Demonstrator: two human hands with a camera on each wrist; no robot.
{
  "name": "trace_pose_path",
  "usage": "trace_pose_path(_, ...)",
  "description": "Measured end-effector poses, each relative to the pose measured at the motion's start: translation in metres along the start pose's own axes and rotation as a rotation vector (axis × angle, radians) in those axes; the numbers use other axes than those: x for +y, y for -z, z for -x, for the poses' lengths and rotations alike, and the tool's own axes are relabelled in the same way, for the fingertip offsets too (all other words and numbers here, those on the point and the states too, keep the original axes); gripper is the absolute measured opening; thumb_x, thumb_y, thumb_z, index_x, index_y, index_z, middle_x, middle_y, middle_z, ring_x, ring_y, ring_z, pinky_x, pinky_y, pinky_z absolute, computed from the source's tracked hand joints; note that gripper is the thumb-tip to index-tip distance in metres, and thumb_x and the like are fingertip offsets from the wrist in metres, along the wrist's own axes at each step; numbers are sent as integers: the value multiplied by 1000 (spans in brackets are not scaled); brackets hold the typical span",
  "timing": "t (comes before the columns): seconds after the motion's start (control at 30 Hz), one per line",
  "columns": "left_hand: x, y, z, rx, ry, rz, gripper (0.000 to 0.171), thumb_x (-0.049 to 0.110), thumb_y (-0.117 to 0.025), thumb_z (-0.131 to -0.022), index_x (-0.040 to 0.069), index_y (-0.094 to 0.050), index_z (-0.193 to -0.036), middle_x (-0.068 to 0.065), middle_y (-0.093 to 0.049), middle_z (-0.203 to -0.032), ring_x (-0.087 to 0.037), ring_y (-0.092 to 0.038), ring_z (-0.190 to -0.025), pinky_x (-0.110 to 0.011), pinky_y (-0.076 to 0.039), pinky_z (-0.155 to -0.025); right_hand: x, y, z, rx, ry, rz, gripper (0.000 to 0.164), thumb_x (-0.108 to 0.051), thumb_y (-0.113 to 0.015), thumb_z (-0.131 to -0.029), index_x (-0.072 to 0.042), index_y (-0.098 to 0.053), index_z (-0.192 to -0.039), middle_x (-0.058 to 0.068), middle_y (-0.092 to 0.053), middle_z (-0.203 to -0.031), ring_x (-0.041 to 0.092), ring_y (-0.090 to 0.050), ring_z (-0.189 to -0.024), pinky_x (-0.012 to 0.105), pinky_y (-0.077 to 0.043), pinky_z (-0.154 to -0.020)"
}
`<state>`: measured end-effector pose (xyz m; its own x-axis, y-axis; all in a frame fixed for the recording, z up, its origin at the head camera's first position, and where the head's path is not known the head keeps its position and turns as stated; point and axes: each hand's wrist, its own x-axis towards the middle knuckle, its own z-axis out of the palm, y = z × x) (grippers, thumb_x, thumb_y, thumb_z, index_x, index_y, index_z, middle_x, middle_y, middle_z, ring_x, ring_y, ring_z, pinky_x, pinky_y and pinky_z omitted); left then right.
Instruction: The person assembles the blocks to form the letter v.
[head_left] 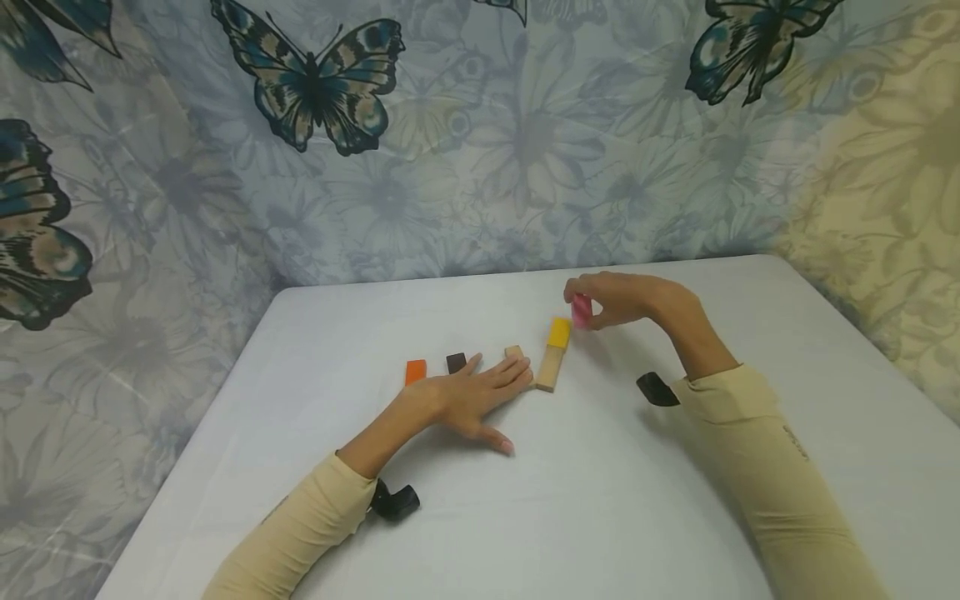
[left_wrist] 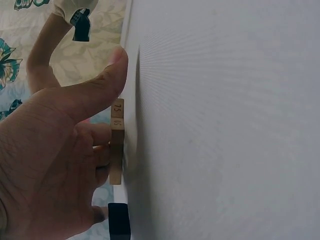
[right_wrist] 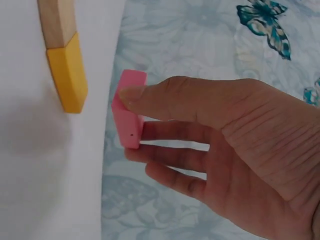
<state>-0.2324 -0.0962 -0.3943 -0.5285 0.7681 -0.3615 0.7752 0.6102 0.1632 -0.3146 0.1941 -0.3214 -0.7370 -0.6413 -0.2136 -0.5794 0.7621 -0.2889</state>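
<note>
My right hand point(head_left: 618, 298) pinches a pink block point(right_wrist: 131, 117) between thumb and fingers, held above the table near its far edge. Just left of it, a yellow block point(head_left: 559, 332) lies end to end with a plain wooden block point(head_left: 550, 369). My left hand point(head_left: 472, 404) stretches low over the table with its fingers straight and spread, partly covering another wooden block point(head_left: 513, 352). Numbers are printed on the wooden blocks point(left_wrist: 117, 125) by its fingers in the left wrist view. Near its back are a dark block point(head_left: 456, 362) and an orange block point(head_left: 416, 372).
The white table point(head_left: 600, 500) runs back to a wall cloth point(head_left: 525, 167) printed with flowers and butterflies. Black camera mounts point(head_left: 657, 389) stick out from both wrists, close above the table.
</note>
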Motion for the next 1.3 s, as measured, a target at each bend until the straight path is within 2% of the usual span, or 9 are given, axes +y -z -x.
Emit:
trace_pose_path(0.3, 1, 3, 2, -17, 11, 5, 111, 69, -61, -95, 15, 2, -169, -4, 13, -178, -20, 9, -166, -62, 2, -133, 7, 15, -18, 27, -10, 13, 33, -8, -74, -95, -4, -60, -124, 10, -67, -111, 25, -61, -101, 43, -59, -93)
trace_pose_path(0.5, 1, 3, 2, -15, 23, -21, 112, 71, -60, -95, 16, 2, -170, -3, 13, -178, -18, 9, -166, -61, 2, -133, 13, 17, -24, 42, -17, -20, 26, -10, -73, -97, -6, -62, -120, 9, -67, -111, 24, -60, -102, 42, -56, -91)
trace_pose_path(0.7, 0, 2, 2, -14, 14, -6, 111, 69, -61, -95, 15, 3, -169, -4, 13, -178, -19, 9, -166, -62, 2, -133, 21, 7, -39, 60, -20, 2, 27, -11, -73, -97, -6, -63, -121, 12, -67, -112, 28, -60, -103, 45, -56, -94)
trace_pose_path(1.0, 2, 3, 0, -15, 19, -32, 112, 70, -60, -95, 16, 4, -169, -3, 13, -178, -18, 10, -166, -62, 1, -133, 30, -7, -52, 48, -13, 7, 30, -17, -73, -97, -3, -64, -121, 12, -65, -105, 26, -58, -98, 42, -52, -88)
trace_pose_path(1.3, 2, 0, 0, -14, 16, -18, 112, 70, -61, -95, 16, 2, -170, -4, 12, -178, -19, 9, -166, -62, 1, -133, 39, -15, -54, -1, -110, -12, 36, -24, -71, -100, -5, -63, -130, 13, -66, -112, 28, -58, -102, 44, -54, -92)
